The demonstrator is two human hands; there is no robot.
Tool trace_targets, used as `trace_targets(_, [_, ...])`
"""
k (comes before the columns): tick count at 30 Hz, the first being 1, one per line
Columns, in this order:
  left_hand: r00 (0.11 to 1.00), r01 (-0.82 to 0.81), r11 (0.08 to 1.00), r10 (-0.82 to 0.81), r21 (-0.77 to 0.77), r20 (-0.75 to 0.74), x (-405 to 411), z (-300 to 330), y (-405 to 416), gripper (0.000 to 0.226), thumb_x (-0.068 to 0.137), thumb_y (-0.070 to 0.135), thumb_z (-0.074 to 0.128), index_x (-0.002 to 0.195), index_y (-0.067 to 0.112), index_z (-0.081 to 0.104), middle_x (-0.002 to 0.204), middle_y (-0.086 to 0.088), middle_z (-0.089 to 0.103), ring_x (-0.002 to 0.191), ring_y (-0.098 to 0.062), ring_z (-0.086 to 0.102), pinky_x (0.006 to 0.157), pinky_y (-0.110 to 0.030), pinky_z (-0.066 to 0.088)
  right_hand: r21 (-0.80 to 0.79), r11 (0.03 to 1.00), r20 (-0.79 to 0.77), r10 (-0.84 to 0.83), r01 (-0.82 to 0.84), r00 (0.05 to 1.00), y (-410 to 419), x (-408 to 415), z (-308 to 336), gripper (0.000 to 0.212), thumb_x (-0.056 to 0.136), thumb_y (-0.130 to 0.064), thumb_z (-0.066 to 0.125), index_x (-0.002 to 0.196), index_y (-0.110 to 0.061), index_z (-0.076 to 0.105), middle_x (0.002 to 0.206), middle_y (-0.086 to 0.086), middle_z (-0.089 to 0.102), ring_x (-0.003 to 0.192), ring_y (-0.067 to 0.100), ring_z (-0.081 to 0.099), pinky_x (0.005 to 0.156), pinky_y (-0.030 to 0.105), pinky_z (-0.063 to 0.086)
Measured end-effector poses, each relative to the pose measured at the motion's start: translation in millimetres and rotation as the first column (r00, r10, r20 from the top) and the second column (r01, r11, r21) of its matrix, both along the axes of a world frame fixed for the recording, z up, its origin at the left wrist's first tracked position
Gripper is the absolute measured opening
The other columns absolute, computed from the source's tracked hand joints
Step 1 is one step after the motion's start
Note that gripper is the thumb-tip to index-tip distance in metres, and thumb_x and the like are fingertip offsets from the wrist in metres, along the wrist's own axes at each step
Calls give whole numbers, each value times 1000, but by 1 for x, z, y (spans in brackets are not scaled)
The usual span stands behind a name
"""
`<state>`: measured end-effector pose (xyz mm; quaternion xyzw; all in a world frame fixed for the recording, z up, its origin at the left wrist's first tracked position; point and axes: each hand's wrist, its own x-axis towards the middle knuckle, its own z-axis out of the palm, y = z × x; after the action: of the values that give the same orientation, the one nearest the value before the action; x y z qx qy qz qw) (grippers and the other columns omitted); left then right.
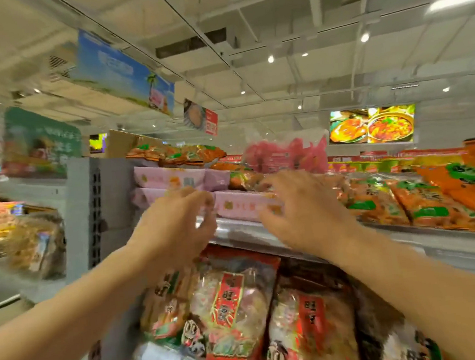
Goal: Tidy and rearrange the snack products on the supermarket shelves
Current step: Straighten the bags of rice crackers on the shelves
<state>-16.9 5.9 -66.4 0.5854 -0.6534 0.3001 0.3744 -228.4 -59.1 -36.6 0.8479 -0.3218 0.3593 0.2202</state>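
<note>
Both hands are raised to the top shelf (235, 232), and what matters is the pink snack pack (244, 205) lying flat at the shelf's front edge, straight ahead of them and a little above wrist height. Its long side runs left to right along the shelf lip, so it presents its broad face to the person, not an end. The left hand (177, 226) sits at the pack's left end, the right hand (303, 211) over its right end, and the pack spans the gap between them; neither looks clearly nearer, though the right hand covers more of it.

The left hand has its fingers curled inward near the pack's left corner. The picture is smeared with motion there, so I cannot tell whether they pinch the wrapper or merely hang beside it. The right hand is spread, fingers fairly straight and fanned, lying over or just in front of the pack's right part; contact is likely, but I would not swear to it.

Behind the pack, more pink packs (169, 177) are stacked towards the left. Orange bags with green labels (424, 202) lie to the right on the same shelf. Red-labelled rice cracker bags (231, 305) stand on the shelf below, under the forearms.

I would judge that a two-handed grip at the ends suits it best.
</note>
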Motion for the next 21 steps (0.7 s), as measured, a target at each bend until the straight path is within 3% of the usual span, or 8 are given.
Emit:
trace_targets(4, [999, -11, 998, 8, -63, -35, 95, 41, -22, 18, 83, 30, 57, 90, 18, 67, 89, -5, 69, 81, -32, 62, 68, -37, 52, 62, 998, 46, 22, -24, 999, -23, 93, 32, 42, 87, -46, 53, 119, -19, 58, 117, 5, 65, 110, 29, 56, 89, 43, 48])
trace_targets(9, [991, 26, 988, -46, -150, -128, 170, 102, -57, 38, 73, 40, 46, 101, 21, 64, 90, 0, 63, 81, -26, 57, 75, -40, 52, 95, 992, 49, -93, 88, 994, -57, 158, 69, 45, 86, -55, 48, 111, -20, 60, 107, 3, 66, 97, 27, 60, 78, 37, 51])
trace_targets(12, [985, -26, 1000, 23, -14, -172, 192, 133, -86, 42, 77, 44, 55, 114, 24, 57, 104, -7, 65, 91, -28, 58, 82, -41, 51, 218, 969, 96, -139, 115, 986, -78, 181, 86, 48, 82, -62, 44, 102, -21, 60, 100, 0, 65, 87, 22, 59, 73, 34, 49])
trace_targets(14, [976, -103, 987, 125, 124, -179, 198, 142, -105, 55, 83, 50, 60, 130, 23, 49, 121, -11, 63, 103, -29, 57, 86, -36, 48, 280, 949, 147, -191, 144, 971, -91, 193, 92, 53, 79, -69, 43, 78, -18, 58, 78, -3, 64, 68, 15, 56, 57, 27, 40])
trace_targets(16, [971, -100, 971, 143, 215, -192, 198, 143, -121, 75, 84, 61, 57, 143, 16, 41, 136, -11, 56, 119, -30, 53, 93, -36, 44, 348, 919, 164, -255, 186, 953, -98, 202, 93, 67, 74, -80, 42, 67, -15, 54, 62, -3, 55, 58, 13, 50, 50, 25, 32])
trace_targets(18, [974, -89, 964, 137, 252, -180, 197, 140, -133, 77, 81, 66, 54, 136, 12, 49, 133, -11, 57, 117, -29, 54, 91, -36, 45, 425, 886, 182, -283, 184, 942, -101, 209, 92, 71, 68, -87, 42, 64, -16, 46, 62, -7, 46, 57, 11, 46, 50, 25, 32])
trace_targets(21, [970, -103, 931, 172, 351, -172, 197, 141, -140, 67, 77, 71, 52, 106, 11, 58, 104, -6, 61, 93, -25, 56, 73, -32, 43, 471, 862, 169, -294, 185, 941, -101, 213, 95, 68, 69, -83, 51, 66, -15, 44, 67, -6, 49, 60, 12, 49, 52, 25, 38])
